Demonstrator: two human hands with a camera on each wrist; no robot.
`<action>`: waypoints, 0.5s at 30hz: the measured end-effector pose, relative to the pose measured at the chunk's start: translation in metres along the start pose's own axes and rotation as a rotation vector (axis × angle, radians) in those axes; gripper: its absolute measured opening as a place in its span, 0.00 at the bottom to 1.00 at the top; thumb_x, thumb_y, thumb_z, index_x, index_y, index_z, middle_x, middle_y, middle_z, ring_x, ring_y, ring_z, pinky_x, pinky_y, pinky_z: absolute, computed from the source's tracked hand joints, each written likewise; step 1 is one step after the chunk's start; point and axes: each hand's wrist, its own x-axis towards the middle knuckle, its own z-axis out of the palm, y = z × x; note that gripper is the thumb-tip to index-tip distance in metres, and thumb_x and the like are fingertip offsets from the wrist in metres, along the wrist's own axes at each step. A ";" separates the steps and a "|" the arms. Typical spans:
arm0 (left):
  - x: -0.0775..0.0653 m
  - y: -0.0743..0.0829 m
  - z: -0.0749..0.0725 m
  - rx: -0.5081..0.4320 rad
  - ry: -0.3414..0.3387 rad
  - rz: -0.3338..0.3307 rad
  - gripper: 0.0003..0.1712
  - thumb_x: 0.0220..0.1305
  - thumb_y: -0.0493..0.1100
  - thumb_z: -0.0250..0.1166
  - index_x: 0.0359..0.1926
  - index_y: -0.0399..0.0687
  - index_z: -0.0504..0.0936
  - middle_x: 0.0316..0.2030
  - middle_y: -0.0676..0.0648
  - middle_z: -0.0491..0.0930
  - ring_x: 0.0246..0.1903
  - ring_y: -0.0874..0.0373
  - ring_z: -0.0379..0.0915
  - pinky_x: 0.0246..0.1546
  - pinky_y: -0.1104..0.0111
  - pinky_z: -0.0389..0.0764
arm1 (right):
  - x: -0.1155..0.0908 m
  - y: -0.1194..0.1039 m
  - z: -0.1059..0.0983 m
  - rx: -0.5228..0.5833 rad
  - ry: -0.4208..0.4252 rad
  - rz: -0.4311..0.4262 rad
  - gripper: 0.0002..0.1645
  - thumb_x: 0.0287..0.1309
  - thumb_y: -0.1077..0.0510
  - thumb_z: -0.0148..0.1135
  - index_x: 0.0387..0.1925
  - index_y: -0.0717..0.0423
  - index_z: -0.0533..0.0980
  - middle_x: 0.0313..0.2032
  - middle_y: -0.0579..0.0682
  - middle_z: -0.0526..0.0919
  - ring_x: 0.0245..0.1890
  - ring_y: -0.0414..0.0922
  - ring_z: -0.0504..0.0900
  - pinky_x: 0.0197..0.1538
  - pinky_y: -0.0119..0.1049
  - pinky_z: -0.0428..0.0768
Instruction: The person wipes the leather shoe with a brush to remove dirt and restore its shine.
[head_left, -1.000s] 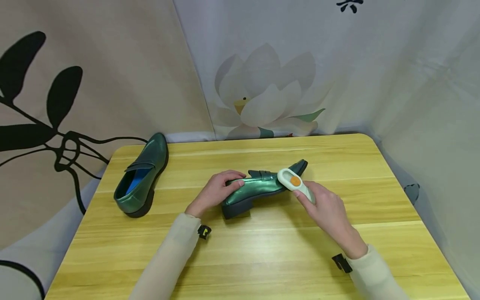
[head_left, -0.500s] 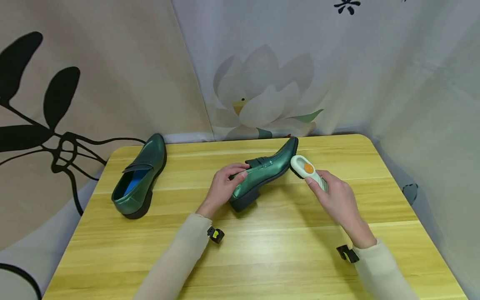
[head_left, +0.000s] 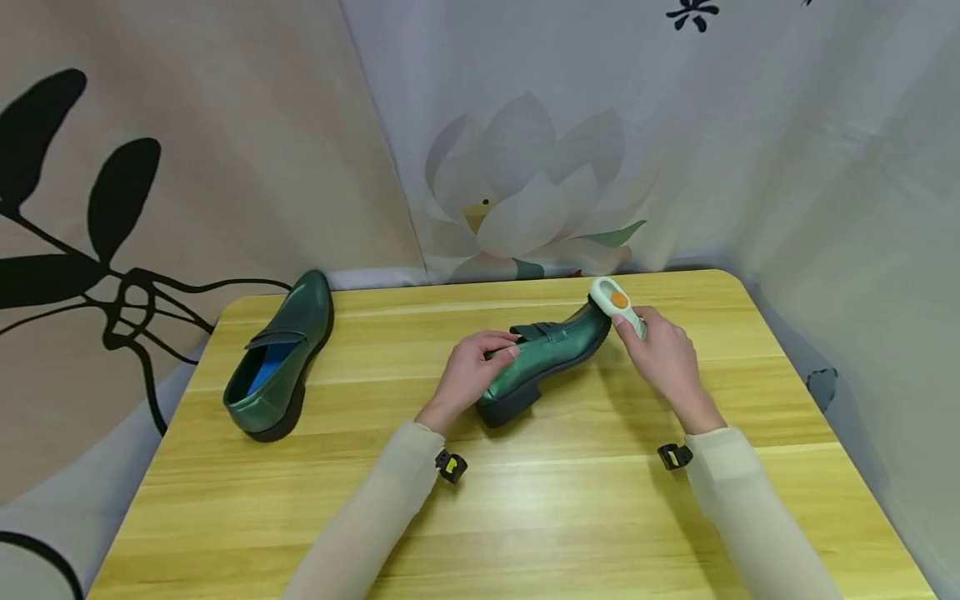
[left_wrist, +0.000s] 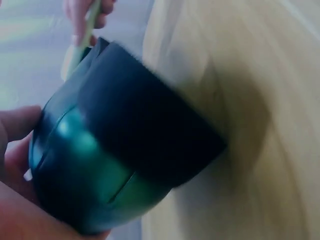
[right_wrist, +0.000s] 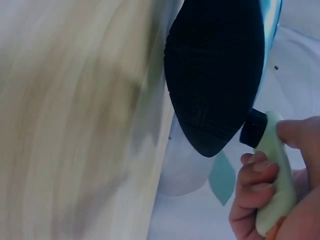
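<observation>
A metallic green loafer [head_left: 546, 352] with a black sole is tilted over the table, toe raised to the right. My left hand [head_left: 474, 372] grips its opening near the heel, thumb outside; the black heel block [left_wrist: 145, 115] fills the left wrist view. In my right hand [head_left: 663, 354] is a small pale shoe brush [head_left: 617, 302] with an orange spot on its back. Its dark bristles [right_wrist: 254, 128] meet the toe's edge in the right wrist view, close to the black sole [right_wrist: 215, 75].
The matching green loafer [head_left: 279, 358], blue inside, stands upright at the table's left side. Behind the wooden table [head_left: 570, 517] hangs a pale curtain [head_left: 675, 150] with printed leaves and a lotus, right at the back edge.
The held loafer swings toe-up, then lowers slightly and shifts right. The brush leaves the shoe's side, passes right of the toe, and is now up at the toe tip.
</observation>
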 end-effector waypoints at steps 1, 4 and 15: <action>0.000 0.001 -0.001 0.013 -0.025 -0.003 0.16 0.77 0.46 0.62 0.54 0.41 0.88 0.60 0.48 0.82 0.65 0.49 0.73 0.66 0.53 0.72 | 0.001 0.002 0.000 -0.008 -0.008 0.012 0.38 0.78 0.37 0.48 0.64 0.68 0.75 0.38 0.63 0.84 0.34 0.59 0.80 0.32 0.52 0.74; 0.002 0.003 -0.007 0.043 -0.098 -0.006 0.18 0.78 0.47 0.60 0.57 0.42 0.87 0.60 0.45 0.82 0.64 0.48 0.75 0.65 0.53 0.73 | 0.003 0.004 -0.002 -0.028 -0.036 0.036 0.39 0.78 0.36 0.46 0.65 0.68 0.74 0.36 0.62 0.84 0.33 0.58 0.80 0.31 0.50 0.74; 0.005 -0.003 -0.020 0.035 -0.221 -0.004 0.19 0.77 0.49 0.61 0.57 0.44 0.87 0.59 0.45 0.83 0.63 0.47 0.75 0.65 0.52 0.74 | -0.032 -0.019 0.004 -0.080 -0.064 -0.081 0.33 0.77 0.40 0.53 0.60 0.66 0.77 0.40 0.60 0.86 0.30 0.54 0.80 0.30 0.50 0.77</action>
